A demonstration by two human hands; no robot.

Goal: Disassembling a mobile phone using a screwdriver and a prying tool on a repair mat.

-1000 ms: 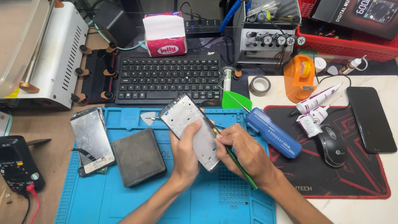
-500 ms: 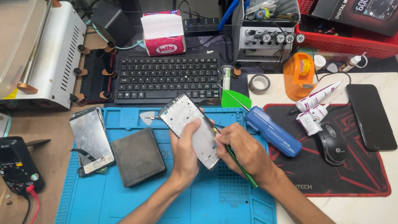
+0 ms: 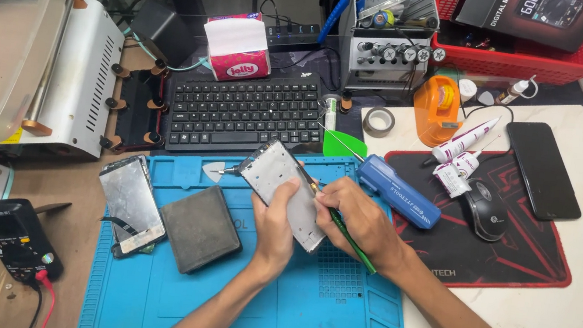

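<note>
My left hand [image 3: 273,230] grips a silver phone frame [image 3: 276,177] and tilts it above the blue work mat [image 3: 288,312]. My right hand [image 3: 362,221] holds a thin green-handled screwdriver [image 3: 352,243] with its tip against the frame's right edge. Tweezers [image 3: 225,171] lie on the mat just left of the frame. A dismantled phone screen [image 3: 130,202] and a dark grey square pad [image 3: 200,228] rest on the mat's left part.
A black keyboard [image 3: 242,112] sits behind the mat. A blue electric tool [image 3: 399,192], glue tubes [image 3: 466,139], a mouse [image 3: 486,211] and a black phone [image 3: 543,170] lie right. A laminating machine [image 3: 23,57] and multimeter [image 3: 15,238] stand left. A red basket [image 3: 513,47] is at the back.
Both hands stay in place on the phone frame; the screwdriver tip has shifted only slightly along its edge.
</note>
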